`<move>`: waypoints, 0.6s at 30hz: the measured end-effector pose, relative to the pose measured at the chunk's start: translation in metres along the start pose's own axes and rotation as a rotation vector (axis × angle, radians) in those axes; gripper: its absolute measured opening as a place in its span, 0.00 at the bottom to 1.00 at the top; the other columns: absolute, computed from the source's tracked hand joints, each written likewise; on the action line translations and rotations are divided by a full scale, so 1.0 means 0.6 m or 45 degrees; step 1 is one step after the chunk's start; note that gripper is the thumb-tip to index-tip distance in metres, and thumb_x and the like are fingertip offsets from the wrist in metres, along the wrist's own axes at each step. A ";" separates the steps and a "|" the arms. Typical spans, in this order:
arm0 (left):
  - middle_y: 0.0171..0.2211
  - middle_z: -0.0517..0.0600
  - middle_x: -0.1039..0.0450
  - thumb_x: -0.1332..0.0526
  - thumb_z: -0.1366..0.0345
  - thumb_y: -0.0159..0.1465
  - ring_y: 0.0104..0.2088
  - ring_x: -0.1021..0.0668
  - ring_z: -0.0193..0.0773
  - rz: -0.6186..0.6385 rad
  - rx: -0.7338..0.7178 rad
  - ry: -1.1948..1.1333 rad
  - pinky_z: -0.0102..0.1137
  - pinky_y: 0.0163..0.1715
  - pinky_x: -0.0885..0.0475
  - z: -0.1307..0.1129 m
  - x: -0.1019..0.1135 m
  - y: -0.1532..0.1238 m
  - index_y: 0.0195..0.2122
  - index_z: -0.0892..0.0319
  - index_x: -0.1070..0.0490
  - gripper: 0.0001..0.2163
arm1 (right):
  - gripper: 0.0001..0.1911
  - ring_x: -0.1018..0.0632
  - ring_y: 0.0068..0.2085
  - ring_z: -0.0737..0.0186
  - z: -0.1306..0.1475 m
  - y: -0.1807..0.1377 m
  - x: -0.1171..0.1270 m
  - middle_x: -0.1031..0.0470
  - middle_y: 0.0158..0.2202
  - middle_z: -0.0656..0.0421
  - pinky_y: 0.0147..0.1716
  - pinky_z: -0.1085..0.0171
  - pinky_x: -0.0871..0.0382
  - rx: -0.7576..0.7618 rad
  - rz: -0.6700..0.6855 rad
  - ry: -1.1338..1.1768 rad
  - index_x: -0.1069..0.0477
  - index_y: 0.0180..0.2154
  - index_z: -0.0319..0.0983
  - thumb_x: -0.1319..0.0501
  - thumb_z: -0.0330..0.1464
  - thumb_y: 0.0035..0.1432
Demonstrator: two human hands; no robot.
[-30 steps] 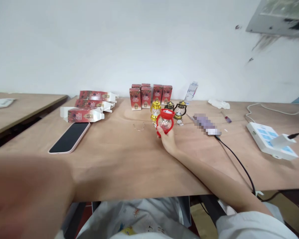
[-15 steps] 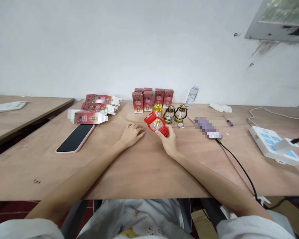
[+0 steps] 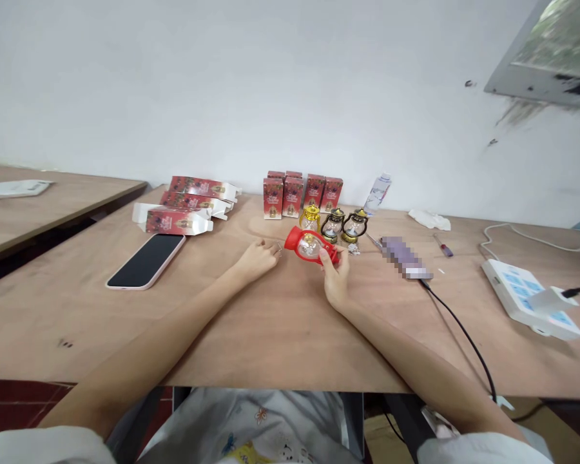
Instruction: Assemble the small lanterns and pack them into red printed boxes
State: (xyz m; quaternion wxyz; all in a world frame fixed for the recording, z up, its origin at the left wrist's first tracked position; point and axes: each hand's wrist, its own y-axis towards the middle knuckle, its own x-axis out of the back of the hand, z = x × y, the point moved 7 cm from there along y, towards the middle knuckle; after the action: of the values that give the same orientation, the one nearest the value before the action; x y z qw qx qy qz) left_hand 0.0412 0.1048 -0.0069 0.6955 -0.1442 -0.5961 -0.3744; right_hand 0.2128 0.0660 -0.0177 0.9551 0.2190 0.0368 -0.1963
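My right hand (image 3: 336,278) grips a small red toy lantern (image 3: 310,244), tipped on its side just above the wooden table (image 3: 280,322). My left hand (image 3: 257,259) rests on the table to the lantern's left, its fingers curled over a thin wire handle (image 3: 279,245) that I can barely see. Just behind the red lantern stand a gold lantern (image 3: 310,217) and two black-and-gold lanterns (image 3: 344,224).
Several upright red boxes (image 3: 302,192) stand by the wall. Flat unfolded boxes (image 3: 183,205) and a pink phone (image 3: 147,260) lie left. To the right are a water bottle (image 3: 377,191), a screwdriver (image 3: 443,246), a blurred purple object (image 3: 402,257) with a black cable, and a white power strip (image 3: 529,294).
My left arm came in from the near left and set its hand down by the wire handle. My right hand tipped the red lantern from upright onto its side.
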 end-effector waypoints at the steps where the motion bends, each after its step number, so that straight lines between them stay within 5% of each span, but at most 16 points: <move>1: 0.34 0.60 0.25 0.50 0.76 0.62 0.36 0.23 0.43 -0.005 0.005 0.001 0.37 0.37 0.37 0.001 -0.001 0.000 0.31 0.64 0.28 0.12 | 0.20 0.29 0.34 0.66 0.005 0.000 0.001 0.33 0.34 0.61 0.37 0.63 0.32 0.001 -0.018 0.014 0.39 0.36 0.40 0.37 0.46 0.49; 11: 0.44 0.58 0.29 0.48 0.60 0.65 0.45 0.26 0.46 -0.079 0.259 -0.069 0.38 0.42 0.34 0.021 -0.005 -0.017 0.41 0.62 0.31 0.12 | 0.17 0.28 0.40 0.62 0.038 0.008 0.011 0.30 0.37 0.59 0.46 0.60 0.34 0.175 -0.040 -0.106 0.32 0.36 0.39 0.36 0.44 0.49; 14: 0.51 0.59 0.33 0.46 0.52 0.63 0.49 0.29 0.52 -0.068 0.399 -0.194 0.42 0.45 0.34 0.034 -0.009 -0.022 0.48 0.59 0.33 0.19 | 0.17 0.28 0.43 0.61 0.037 0.008 0.003 0.29 0.39 0.57 0.48 0.58 0.35 0.217 0.059 -0.189 0.30 0.37 0.39 0.35 0.43 0.48; 18: 0.52 0.56 0.34 0.48 0.55 0.65 0.50 0.29 0.49 0.014 0.410 -0.337 0.41 0.46 0.33 0.035 -0.020 -0.020 0.47 0.57 0.32 0.15 | 0.25 0.26 0.44 0.58 0.010 0.000 -0.019 0.26 0.43 0.56 0.48 0.56 0.34 0.080 0.247 -0.205 0.33 0.44 0.40 0.32 0.41 0.44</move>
State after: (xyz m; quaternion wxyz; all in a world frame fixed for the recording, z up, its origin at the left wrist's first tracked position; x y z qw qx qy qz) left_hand 0.0175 0.1145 -0.0161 0.6273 -0.0824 -0.7337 -0.2480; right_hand 0.2022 0.0677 -0.0104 0.9621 0.2351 -0.0674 -0.1209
